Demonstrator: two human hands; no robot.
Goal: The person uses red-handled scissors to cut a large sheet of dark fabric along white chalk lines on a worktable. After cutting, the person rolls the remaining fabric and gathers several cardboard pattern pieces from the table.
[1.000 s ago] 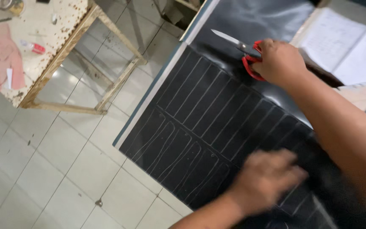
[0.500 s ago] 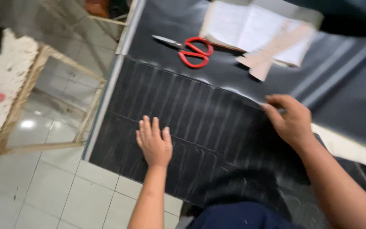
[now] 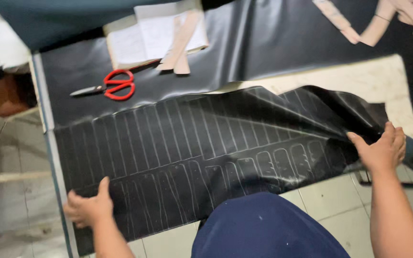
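Note:
A black leather-like sheet [image 3: 201, 143] marked with white chalk outlines of long strips lies across the table and hangs over its near edge. My left hand [image 3: 89, 208] grips the sheet's lower left corner. My right hand [image 3: 383, 150] holds the sheet's right edge, where it is rumpled and lifted. Red-handled scissors [image 3: 111, 88] lie on the black material beyond the marked sheet, away from both hands.
An open notebook [image 3: 154, 38] with tan pattern pieces [image 3: 180, 48] on it rests at the table's far side. More tan pattern pieces [image 3: 383, 21] lie at the top right. A pale table surface [image 3: 407, 95] shows at right. Tiled floor [image 3: 10, 191] lies left and below.
My view has swung left to right along the table. Both hands went from pressing flat on the sheet to gripping its left corner and right edge, farther apart. The scissors lie released.

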